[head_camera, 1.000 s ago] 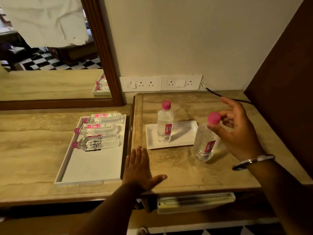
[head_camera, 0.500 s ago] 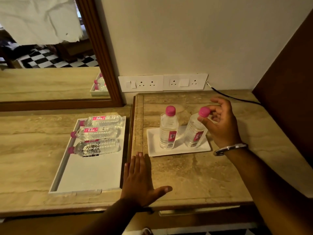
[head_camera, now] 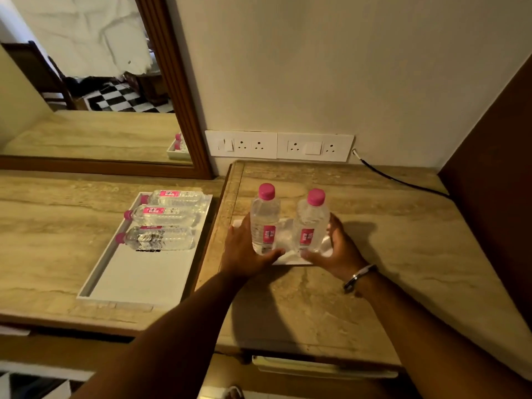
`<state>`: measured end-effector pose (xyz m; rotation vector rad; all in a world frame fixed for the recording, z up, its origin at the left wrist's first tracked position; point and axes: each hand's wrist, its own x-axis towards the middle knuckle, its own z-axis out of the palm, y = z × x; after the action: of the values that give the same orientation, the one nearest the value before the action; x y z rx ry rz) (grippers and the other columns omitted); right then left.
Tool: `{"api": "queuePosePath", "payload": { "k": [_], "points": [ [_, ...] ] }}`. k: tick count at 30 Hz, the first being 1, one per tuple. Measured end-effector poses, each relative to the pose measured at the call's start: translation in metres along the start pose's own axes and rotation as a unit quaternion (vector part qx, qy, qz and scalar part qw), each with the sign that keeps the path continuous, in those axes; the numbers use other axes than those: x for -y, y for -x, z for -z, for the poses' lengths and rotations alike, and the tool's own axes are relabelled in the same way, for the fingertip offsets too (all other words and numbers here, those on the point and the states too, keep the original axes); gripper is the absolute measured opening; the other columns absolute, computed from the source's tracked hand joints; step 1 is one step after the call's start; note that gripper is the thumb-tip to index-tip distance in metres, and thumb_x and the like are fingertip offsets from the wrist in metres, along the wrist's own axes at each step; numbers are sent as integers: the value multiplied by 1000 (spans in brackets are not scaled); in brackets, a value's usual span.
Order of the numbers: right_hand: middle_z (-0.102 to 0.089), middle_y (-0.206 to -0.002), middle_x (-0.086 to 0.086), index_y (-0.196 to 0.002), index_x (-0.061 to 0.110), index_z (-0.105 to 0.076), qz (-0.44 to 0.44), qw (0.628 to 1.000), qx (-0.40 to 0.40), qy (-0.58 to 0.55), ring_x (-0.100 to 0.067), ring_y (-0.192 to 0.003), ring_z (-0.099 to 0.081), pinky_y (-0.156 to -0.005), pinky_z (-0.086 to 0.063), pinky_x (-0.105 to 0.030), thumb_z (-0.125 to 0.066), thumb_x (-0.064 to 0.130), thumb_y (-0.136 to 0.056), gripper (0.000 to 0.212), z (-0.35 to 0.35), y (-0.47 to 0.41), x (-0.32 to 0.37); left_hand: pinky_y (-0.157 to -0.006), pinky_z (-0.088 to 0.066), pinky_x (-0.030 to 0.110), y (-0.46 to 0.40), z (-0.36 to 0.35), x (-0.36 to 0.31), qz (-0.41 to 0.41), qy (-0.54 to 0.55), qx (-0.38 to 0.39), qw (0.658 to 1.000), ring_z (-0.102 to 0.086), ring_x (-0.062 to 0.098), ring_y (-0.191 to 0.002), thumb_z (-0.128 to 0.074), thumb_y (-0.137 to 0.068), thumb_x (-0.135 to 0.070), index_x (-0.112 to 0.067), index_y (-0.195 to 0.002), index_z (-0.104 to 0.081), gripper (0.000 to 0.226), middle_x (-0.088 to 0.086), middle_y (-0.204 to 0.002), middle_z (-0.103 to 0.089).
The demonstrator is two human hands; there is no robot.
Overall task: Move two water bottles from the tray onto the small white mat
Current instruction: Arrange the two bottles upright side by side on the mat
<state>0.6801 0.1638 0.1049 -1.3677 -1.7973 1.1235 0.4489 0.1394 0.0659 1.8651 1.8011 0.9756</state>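
Two clear water bottles with pink caps stand upright side by side on the small white mat point(head_camera: 285, 236). My left hand point(head_camera: 244, 254) curls around the base of the left bottle point(head_camera: 264, 220), thumb in front and fingers behind. Around the base of the right bottle point(head_camera: 312, 223), my right hand point(head_camera: 341, 251) closes the same way, a metal bangle on its wrist. Both hands cover most of the mat. To the left, the long white tray point(head_camera: 135, 283) holds three more bottles point(head_camera: 162, 239) lying on their sides at its far end.
The mat's counter sits a step higher than the tray's counter, with a wooden edge point(head_camera: 220, 217) between them. White wall sockets point(head_camera: 279, 146) and a black cable point(head_camera: 403, 182) lie behind the mat. A mirror frame point(head_camera: 178, 110) stands at left, a dark brown panel point(head_camera: 495, 168) at right.
My right hand carried the second bottle onto the mat beside the first, then slid from cap to base. My left hand left the counter edge and took hold of the left bottle.
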Motion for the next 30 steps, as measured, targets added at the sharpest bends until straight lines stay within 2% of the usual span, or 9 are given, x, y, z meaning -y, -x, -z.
{"api": "queuePosePath", "payload": {
  "k": [3, 5, 7, 10, 13, 17, 23, 27, 30],
  "points": [
    [-50, -128, 6, -141, 28, -25, 0, 999, 21, 23, -13, -116, -48, -95, -42, -32, -84, 27, -65, 96, -14, 0, -19, -121, -4, 58, 3, -6, 4, 37, -76, 3, 996, -45, 27, -136, -73, -72, -73, -17, -143, -46, 94, 8, -141, -57],
    [-52, -120, 8, -137, 24, -32, 3, 1000, 1, 27, -11, -109, -50, -90, -41, -29, -84, 24, -65, 89, -22, -2, -25, -120, 1, 58, 4, -5, 7, 61, -105, 27, 992, -41, 28, -140, -74, -73, -73, -17, -145, -42, 97, 7, -145, -55],
    [-57, -122, 3, -135, 22, -36, -4, 999, -28, 27, -15, -108, -55, -91, -45, -34, -82, 29, -66, 83, -28, -4, -26, -121, -12, 63, 6, -3, 7, 77, -89, 31, 993, -45, 30, -136, -70, -70, -73, -16, -144, -42, 97, 9, -143, -56],
    [-61, -124, -2, -133, 26, -39, -18, 998, -59, 20, -21, -111, -59, -91, -50, -45, -75, 44, -65, 79, -32, -6, -27, -105, -43, 61, 8, -1, 7, 73, -46, 15, 996, -59, 27, -118, -67, -71, -75, -20, -133, -50, 85, 6, -127, -65],
    [-62, -122, -2, -130, 28, -41, -24, 997, -75, 26, -20, -110, -59, -90, -51, -47, -72, 51, -61, 79, -36, -7, -26, -93, -53, 55, 5, -3, 14, 40, -37, 10, 998, -65, 19, -103, -64, -73, -76, -25, -123, -55, 72, 0, -113, -70],
    [-63, -121, -5, -129, 24, -43, -28, 992, -119, 39, -22, -109, -61, -87, -52, -49, -72, 54, -59, 82, -44, -9, -27, -82, -53, 36, 0, -1, 18, -19, -20, -4, 1000, -61, 10, -90, -64, -75, -71, -24, -115, -59, 62, -3, -102, -68],
    [-62, -124, -7, -134, 18, -41, -19, 987, -153, 36, -21, -113, -59, -92, -50, -49, -71, 52, -63, 84, -52, -6, -27, -77, -41, 16, -2, 3, 24, -67, -13, -12, 998, -57, 4, -91, -76, -79, -58, -30, -116, -55, 51, -3, -104, -69],
    [-61, -126, -5, -136, 18, -40, -9, 988, -147, 51, -18, -114, -58, -93, -49, -46, -71, 54, -66, 85, -52, -7, -32, -81, -45, 24, -1, 2, 22, -40, -9, -9, 999, -57, 5, -94, -72, -75, -67, -25, -126, -51, 69, -4, -111, -66],
    [-62, -125, -6, -135, 17, -41, 3, 989, -142, 49, -19, -114, -58, -93, -49, -47, -71, 54, -67, 83, -50, -9, -35, -82, -51, 29, -1, 1, 25, -42, -9, -16, 999, -61, 7, -94, -70, -77, -69, -22, -126, -53, 70, -4, -109, -67]
  ]
}}
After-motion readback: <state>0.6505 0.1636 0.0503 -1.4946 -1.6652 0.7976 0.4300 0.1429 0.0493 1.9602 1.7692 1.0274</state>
